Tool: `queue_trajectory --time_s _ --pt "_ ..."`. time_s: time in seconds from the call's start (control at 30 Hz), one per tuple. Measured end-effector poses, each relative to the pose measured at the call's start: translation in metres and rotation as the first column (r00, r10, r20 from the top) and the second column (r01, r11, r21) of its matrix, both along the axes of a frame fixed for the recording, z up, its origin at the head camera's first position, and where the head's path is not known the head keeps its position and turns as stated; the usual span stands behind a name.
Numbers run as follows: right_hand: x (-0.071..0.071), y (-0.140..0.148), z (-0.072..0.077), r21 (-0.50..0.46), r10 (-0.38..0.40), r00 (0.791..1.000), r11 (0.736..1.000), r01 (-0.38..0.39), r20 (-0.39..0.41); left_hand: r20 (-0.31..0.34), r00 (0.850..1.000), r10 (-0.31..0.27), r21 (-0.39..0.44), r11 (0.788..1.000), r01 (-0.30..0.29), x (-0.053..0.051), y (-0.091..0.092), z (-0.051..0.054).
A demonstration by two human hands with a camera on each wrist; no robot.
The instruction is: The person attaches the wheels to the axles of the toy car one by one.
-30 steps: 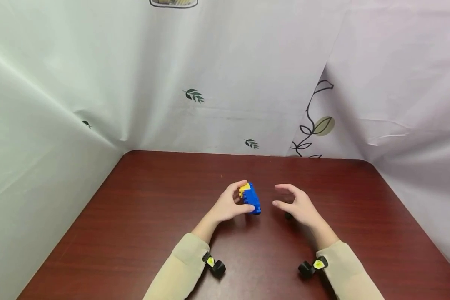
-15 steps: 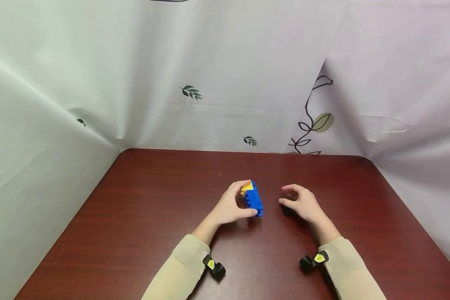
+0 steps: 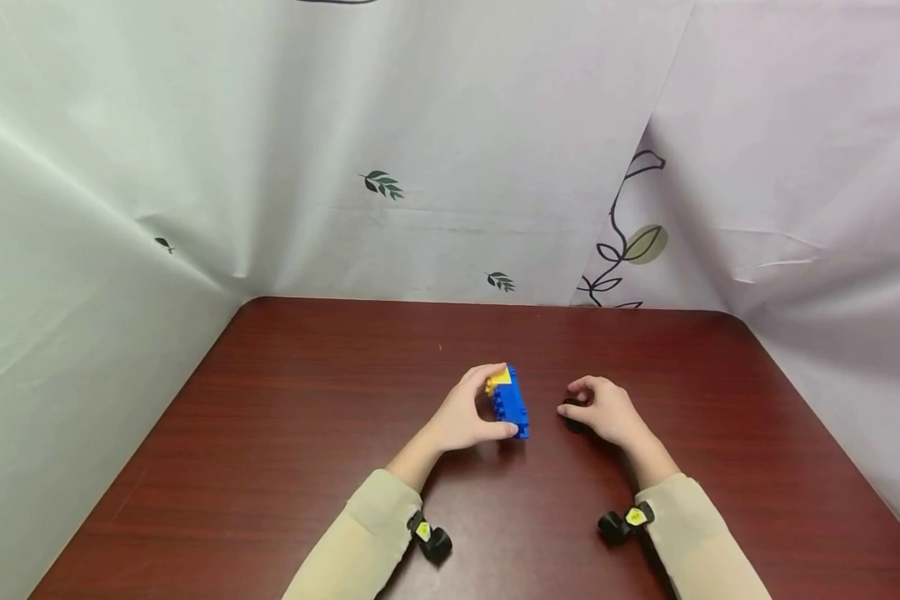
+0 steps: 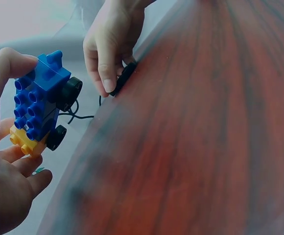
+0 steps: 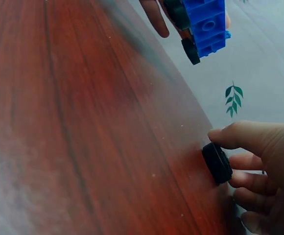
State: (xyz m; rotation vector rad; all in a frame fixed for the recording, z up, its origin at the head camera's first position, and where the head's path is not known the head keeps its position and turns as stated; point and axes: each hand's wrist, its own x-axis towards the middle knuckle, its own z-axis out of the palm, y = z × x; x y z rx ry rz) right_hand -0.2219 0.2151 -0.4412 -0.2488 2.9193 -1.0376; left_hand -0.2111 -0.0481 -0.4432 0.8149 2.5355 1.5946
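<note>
My left hand [image 3: 463, 415] holds a blue toy car [image 3: 512, 404] built of studded bricks above the table, thumb at one end and fingers at the other. A yellow brick [image 4: 26, 141] sits at the car's far end in the left wrist view. Two black wheels show on one side, a larger one [image 4: 70, 94] and a smaller one [image 4: 57, 138]. My right hand [image 3: 607, 414] pinches a loose black wheel [image 5: 217, 163] down at the table, thumb on one side and fingertips on the other. Part of that wheel is hidden by the fingers in the head view.
The dark red wooden table [image 3: 307, 400] reaches back to a white cloth backdrop [image 3: 435, 125] printed with leaves. Cloth also hangs along the left and right sides. Each sleeve cuff bears a strapped black camera [image 3: 437, 543].
My right fingers have closed in around the black wheel, which was partly under the hand before. The toy car in my left hand has shifted slightly right.
</note>
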Motion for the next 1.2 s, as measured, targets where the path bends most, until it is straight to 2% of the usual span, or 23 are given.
queue_trajectory --time_s 0.17,0.5,1.03,1.2 --pt "0.0 -0.002 -0.001 0.018 -0.022 1.0 1.0 0.022 -0.008 0.0 1.0 -0.008 0.006 1.0 0.008 0.0 0.001 0.0" --pt "0.001 -0.002 0.001 0.014 -0.028 0.997 0.999 0.03 -0.077 0.035 0.999 -0.008 -0.005 1.0 0.009 0.001 0.003 0.002" --pt "0.003 -0.01 0.002 -0.054 -0.065 0.972 0.997 0.054 -0.226 -0.007 1.0 -0.012 0.009 1.0 0.012 0.001 0.002 0.001" --pt "0.003 -0.013 0.004 -0.076 -0.076 0.967 0.995 0.06 -0.244 -0.008 1.0 -0.007 -0.001 1.0 0.007 0.0 0.001 0.002"
